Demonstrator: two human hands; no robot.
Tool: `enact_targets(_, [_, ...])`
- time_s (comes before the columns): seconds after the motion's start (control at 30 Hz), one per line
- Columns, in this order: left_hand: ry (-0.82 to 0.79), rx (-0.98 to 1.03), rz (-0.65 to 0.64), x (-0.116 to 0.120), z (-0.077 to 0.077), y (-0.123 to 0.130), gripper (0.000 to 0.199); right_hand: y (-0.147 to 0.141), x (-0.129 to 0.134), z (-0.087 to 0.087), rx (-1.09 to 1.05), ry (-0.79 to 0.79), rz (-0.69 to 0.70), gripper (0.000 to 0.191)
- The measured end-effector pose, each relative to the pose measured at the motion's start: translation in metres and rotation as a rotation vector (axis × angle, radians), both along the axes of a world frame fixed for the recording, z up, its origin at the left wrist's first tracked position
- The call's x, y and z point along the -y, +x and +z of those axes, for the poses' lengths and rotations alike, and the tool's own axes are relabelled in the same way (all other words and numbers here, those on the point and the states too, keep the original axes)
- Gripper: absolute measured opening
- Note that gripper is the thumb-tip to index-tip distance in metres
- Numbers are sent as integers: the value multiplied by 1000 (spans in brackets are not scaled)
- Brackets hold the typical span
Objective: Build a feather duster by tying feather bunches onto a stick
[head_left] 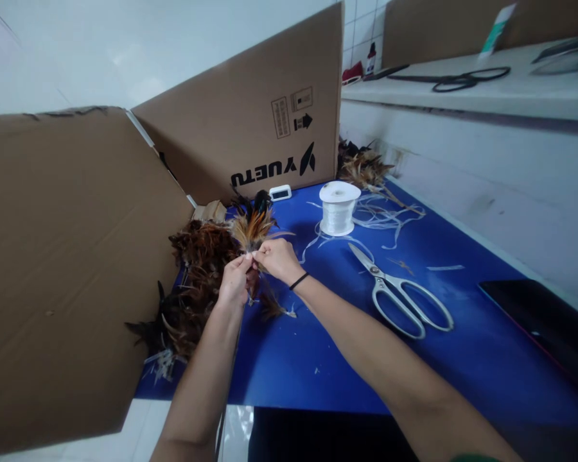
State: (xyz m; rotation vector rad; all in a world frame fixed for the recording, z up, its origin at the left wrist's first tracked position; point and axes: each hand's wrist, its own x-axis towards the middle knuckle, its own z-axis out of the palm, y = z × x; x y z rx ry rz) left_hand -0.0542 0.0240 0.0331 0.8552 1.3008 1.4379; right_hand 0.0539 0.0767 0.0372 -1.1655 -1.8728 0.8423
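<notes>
My left hand [236, 277] and my right hand [275, 258] meet over the blue table, fingertips pinched together at the base of a feather bundle [253, 226]. The bundle fans upward, tan and orange with dark tips. Brown and black feathers [202, 256] lie heaped beside my left hand and forearm. Right of my hands stands a white spool [338, 210] of clear ribbon. Silver-handled scissors [399, 292] lie half open to the right of my right forearm. A loose feather tuft [275, 307] rests just below my hands.
Tall cardboard panels [250, 109] stand at the left and back. Loose ribbon strands [385, 215] and more feathers [363, 167] are behind the spool. A black device [544, 321] lies at the right. Dark scissors [467, 78] are on the white shelf [414, 90].
</notes>
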Motion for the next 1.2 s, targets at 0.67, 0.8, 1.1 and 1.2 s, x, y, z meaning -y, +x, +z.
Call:
enact_targets(0.67, [-115, 226, -26, 2, -5, -24, 16, 42, 44, 27, 534, 318, 234, 10])
enact_targets(0.8, [-135, 305, -52, -1, -9, -27, 9, 43, 58, -2, 743, 127, 443, 22])
enact_targets(1.1, [-162, 475, -99, 5, -8, -34, 9, 49, 62, -21, 705, -56, 679, 3])
enact_targets(1.2, [-133, 487, -117, 6, -10, -33, 8, 60, 57, -4, 410, -203, 888, 4])
